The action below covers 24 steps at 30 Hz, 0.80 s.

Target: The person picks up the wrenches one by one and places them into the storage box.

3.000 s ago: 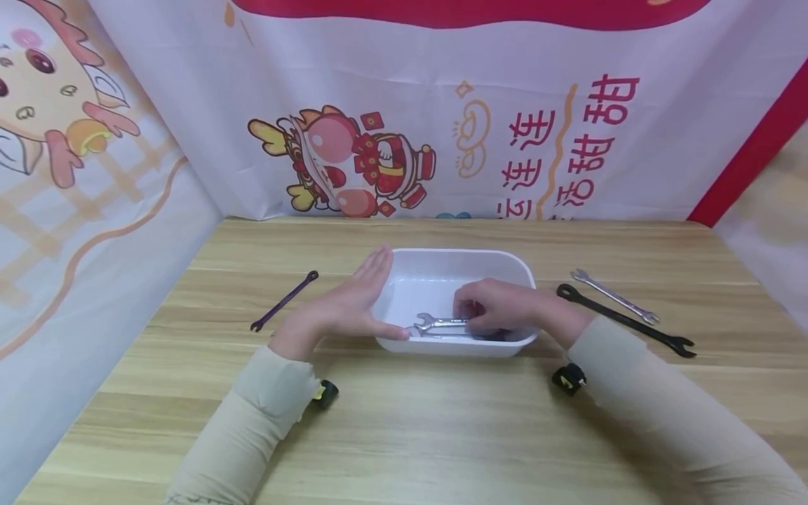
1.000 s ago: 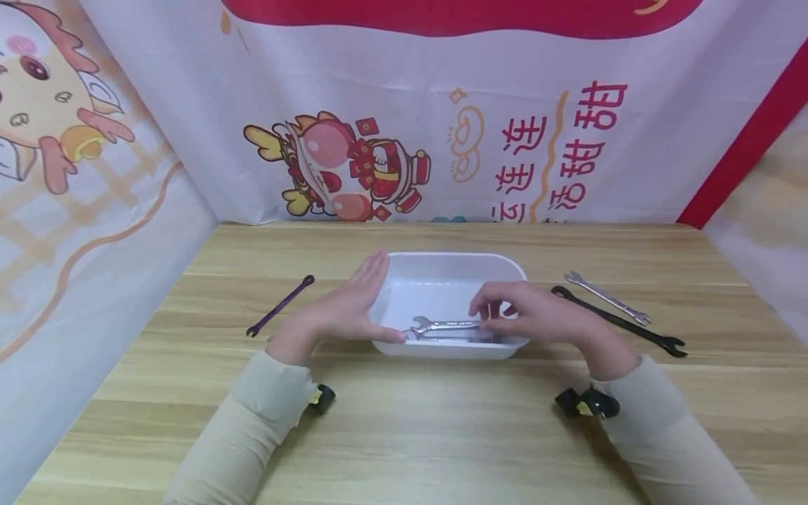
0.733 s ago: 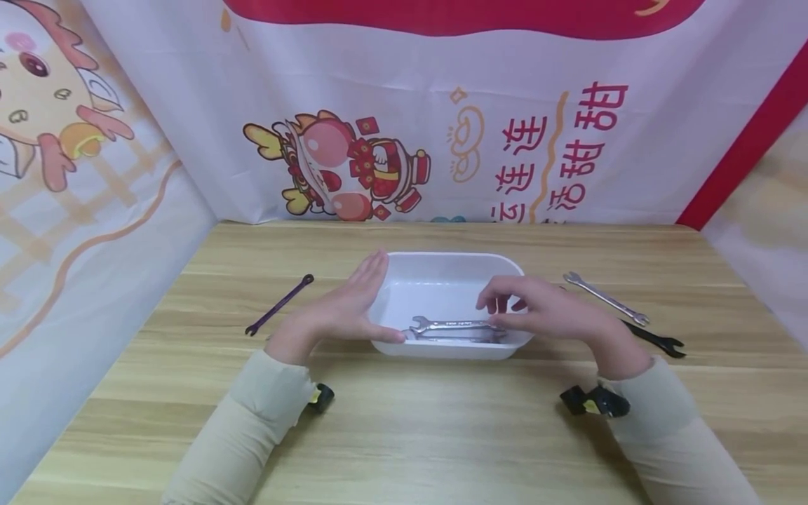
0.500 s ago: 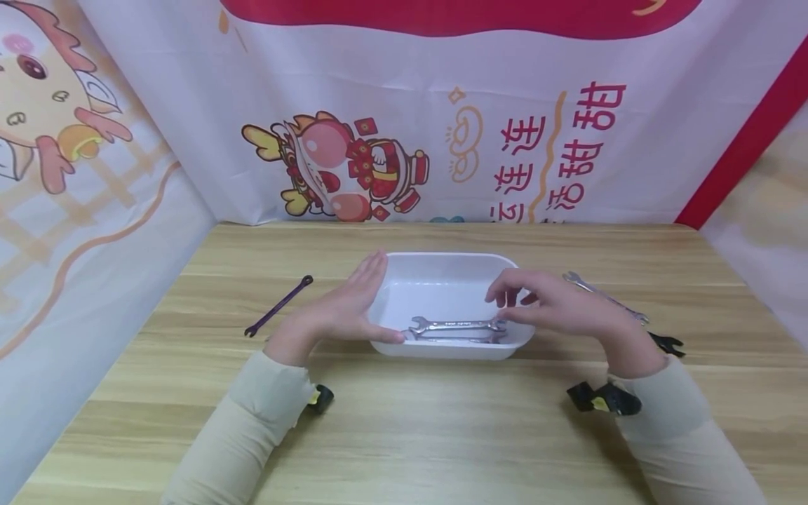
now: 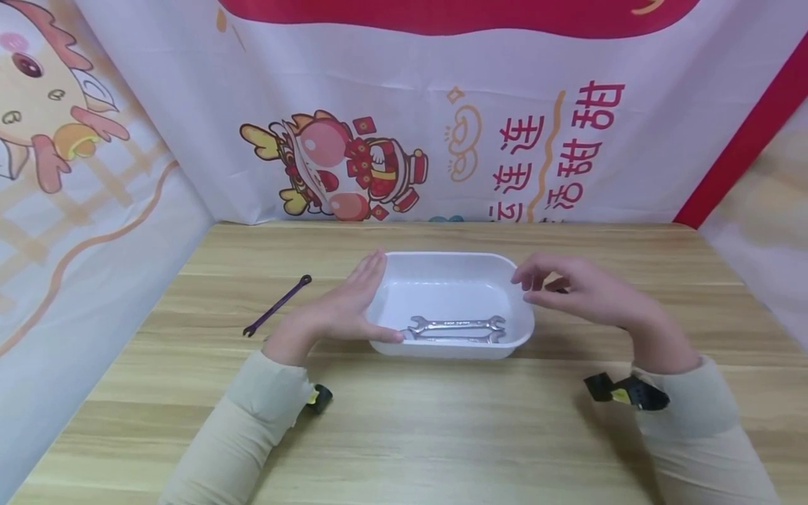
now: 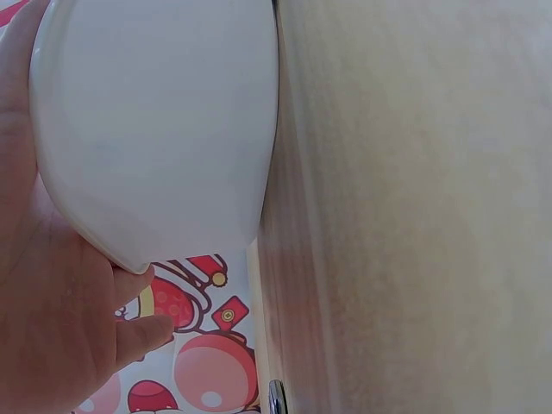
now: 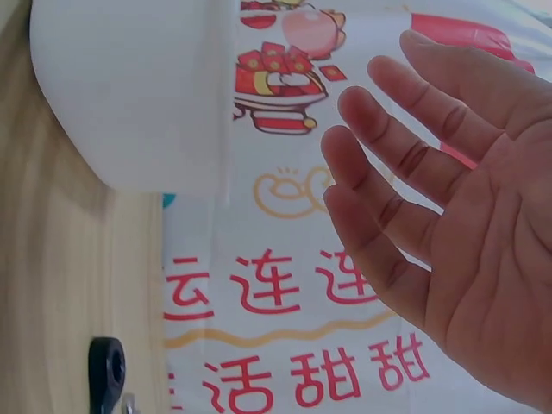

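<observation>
A white plastic basin (image 5: 451, 351) holds at least two silver open-end wrenches (image 5: 456, 324) along its near side. My left hand (image 5: 344, 308) rests against its left end, fingers straight along the side and thumb along the near rim. In the left wrist view its fingers (image 6: 142, 336) reach past the basin's corner. My right hand (image 5: 577, 287) hovers just off the basin's right end, holding nothing. The right wrist view shows its fingers apart and loosely bent. Beneath it lies a black wrench (image 7: 107, 371), mostly hidden by the hand in the head view.
A purple wrench (image 5: 278, 306) lies on the wooden table (image 5: 442, 435) left of the basin. A silver tip (image 7: 129, 404) shows beside the black wrench. A printed white cloth (image 5: 454, 126) hangs behind the table.
My right hand has let go of the silver wrench, risen out of the basin and moved right, covering the wrenches there. The left hand has stayed at the basin.
</observation>
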Available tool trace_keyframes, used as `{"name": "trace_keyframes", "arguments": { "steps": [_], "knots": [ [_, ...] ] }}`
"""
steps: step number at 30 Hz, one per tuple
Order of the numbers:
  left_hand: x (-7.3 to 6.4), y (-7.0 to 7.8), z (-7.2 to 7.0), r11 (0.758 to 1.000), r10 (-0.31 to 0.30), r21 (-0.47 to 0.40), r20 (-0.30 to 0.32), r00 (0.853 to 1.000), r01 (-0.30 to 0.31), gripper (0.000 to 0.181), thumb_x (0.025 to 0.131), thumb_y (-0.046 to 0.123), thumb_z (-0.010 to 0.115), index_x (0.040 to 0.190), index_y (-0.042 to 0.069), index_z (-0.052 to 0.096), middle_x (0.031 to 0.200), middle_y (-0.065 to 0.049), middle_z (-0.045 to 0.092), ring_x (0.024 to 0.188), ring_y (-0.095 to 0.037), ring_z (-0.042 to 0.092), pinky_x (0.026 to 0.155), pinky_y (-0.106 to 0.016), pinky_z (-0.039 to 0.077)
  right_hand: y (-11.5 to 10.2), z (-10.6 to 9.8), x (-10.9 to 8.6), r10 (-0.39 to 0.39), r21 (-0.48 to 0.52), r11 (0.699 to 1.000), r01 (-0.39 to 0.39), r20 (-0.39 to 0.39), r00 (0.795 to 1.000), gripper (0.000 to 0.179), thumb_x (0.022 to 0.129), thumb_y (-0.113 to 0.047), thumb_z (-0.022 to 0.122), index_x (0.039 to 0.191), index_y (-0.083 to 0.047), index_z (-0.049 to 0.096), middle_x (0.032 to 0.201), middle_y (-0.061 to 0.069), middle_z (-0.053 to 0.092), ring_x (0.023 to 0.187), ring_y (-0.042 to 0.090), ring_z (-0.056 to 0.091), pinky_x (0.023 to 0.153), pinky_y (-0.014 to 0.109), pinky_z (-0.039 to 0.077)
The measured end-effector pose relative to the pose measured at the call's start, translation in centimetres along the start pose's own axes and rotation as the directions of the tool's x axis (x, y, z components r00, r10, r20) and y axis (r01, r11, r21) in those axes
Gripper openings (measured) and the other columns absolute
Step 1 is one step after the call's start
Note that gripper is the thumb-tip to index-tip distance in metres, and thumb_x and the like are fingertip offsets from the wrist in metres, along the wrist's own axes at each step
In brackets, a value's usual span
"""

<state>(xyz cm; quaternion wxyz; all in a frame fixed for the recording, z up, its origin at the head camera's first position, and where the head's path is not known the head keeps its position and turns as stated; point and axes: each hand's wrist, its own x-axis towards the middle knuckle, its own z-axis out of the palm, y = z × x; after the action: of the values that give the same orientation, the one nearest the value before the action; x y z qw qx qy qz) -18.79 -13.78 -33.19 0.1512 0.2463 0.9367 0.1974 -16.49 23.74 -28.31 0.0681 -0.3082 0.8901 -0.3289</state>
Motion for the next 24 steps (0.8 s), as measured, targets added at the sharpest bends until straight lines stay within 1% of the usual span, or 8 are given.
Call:
{"name": "trace_keyframes", "arguments": {
  "steps": [5,7,8,11,14,15,18,24],
  "knots": [
    [0.1,-0.1,0.0,1.000,0.001,0.009,-0.004,1.000,-0.001,0.137,0.070,0.073,0.073,0.159,0.014,-0.011,0.167,0.001,-0.020,0.156,-0.022,-0.014,0.125,-0.051,0.010,0.2,-0.8,-0.6,-0.002,-0.024,1.000,0.001,-0.043,0.999,0.025,0.095,-0.019,0.068,0.119,-0.017,0.067,0.106,0.000,0.069,0.097,0.011,0.060,0.093,0.046,0.056],
    [0.1,-0.1,0.0,1.000,0.001,0.011,-0.005,1.000,-0.001,0.136,0.071,0.073,0.073,0.159,0.014,-0.011,0.166,0.001,-0.020,0.156,-0.021,-0.014,0.125,-0.050,0.010,0.3,-1.1,-0.9,-0.011,-0.046,0.999,0.008,-0.065,0.998,0.024,0.094,-0.017,0.068,0.119,-0.015,0.067,0.105,-0.001,0.068,0.096,0.009,0.059,0.092,0.047,0.056],
    [0.1,-0.1,0.0,1.000,0.003,0.011,-0.006,1.000,-0.003,0.136,0.071,0.073,0.073,0.159,0.013,-0.011,0.166,0.001,-0.020,0.156,-0.021,-0.014,0.125,-0.050,0.009,0.4,-1.2,-1.0,-0.013,-0.059,0.998,0.008,-0.076,0.997,0.024,0.094,-0.016,0.068,0.119,-0.015,0.067,0.104,-0.002,0.068,0.095,0.008,0.059,0.091,0.046,0.057],
    [0.1,-0.1,0.0,1.000,0.000,0.011,-0.005,1.000,0.000,0.136,0.071,0.074,0.073,0.159,0.014,-0.011,0.167,0.001,-0.020,0.156,-0.020,-0.014,0.125,-0.050,0.010,0.7,-1.6,-1.2,-0.013,-0.080,0.997,0.005,-0.098,0.995,0.025,0.093,-0.013,0.069,0.118,-0.015,0.067,0.102,-0.004,0.068,0.093,0.006,0.059,0.089,0.033,0.058],
    [0.1,-0.1,0.0,1.000,-0.001,0.011,-0.003,1.000,0.001,0.135,0.071,0.074,0.072,0.159,0.014,-0.011,0.167,0.001,-0.020,0.156,-0.021,-0.014,0.125,-0.050,0.011,1.0,-1.9,-1.5,-0.005,-0.070,0.998,-0.003,-0.114,0.994,0.026,0.092,-0.012,0.070,0.118,-0.014,0.067,0.102,-0.003,0.069,0.093,0.005,0.060,0.086,0.019,0.055],
    [0.1,-0.1,0.0,1.000,-0.001,0.011,-0.003,1.000,0.001,0.135,0.071,0.073,0.073,0.159,0.014,-0.011,0.167,0.001,-0.020,0.156,-0.021,-0.014,0.125,-0.051,0.011,1.1,-2.0,-1.6,-0.002,-0.063,0.998,-0.005,-0.117,0.993,0.027,0.092,-0.011,0.070,0.119,-0.014,0.067,0.102,-0.003,0.069,0.093,0.006,0.060,0.085,0.016,0.054],
    [0.0,0.0,0.0,1.000,-0.003,0.007,-0.004,1.000,0.003,0.135,0.071,0.073,0.073,0.160,0.014,-0.011,0.167,0.002,-0.019,0.156,-0.021,-0.013,0.125,-0.051,0.012,1.4,-2.3,-1.8,0.017,-0.052,0.998,-0.024,-0.128,0.992,0.028,0.092,-0.012,0.070,0.120,-0.015,0.067,0.105,-0.002,0.069,0.094,0.005,0.060,0.085,0.013,0.052],
    [0.0,-0.1,0.0,1.000,-0.006,0.008,-0.003,1.000,0.006,0.136,0.070,0.075,0.072,0.160,0.015,-0.011,0.167,0.002,-0.019,0.156,-0.021,-0.013,0.124,-0.052,0.012,2.0,-2.8,-2.2,0.032,-0.087,0.995,-0.045,-0.147,0.989,0.030,0.091,-0.011,0.072,0.120,-0.015,0.067,0.105,0.000,0.068,0.093,0.004,0.059,0.082,0.011,0.051]
  ]
}}
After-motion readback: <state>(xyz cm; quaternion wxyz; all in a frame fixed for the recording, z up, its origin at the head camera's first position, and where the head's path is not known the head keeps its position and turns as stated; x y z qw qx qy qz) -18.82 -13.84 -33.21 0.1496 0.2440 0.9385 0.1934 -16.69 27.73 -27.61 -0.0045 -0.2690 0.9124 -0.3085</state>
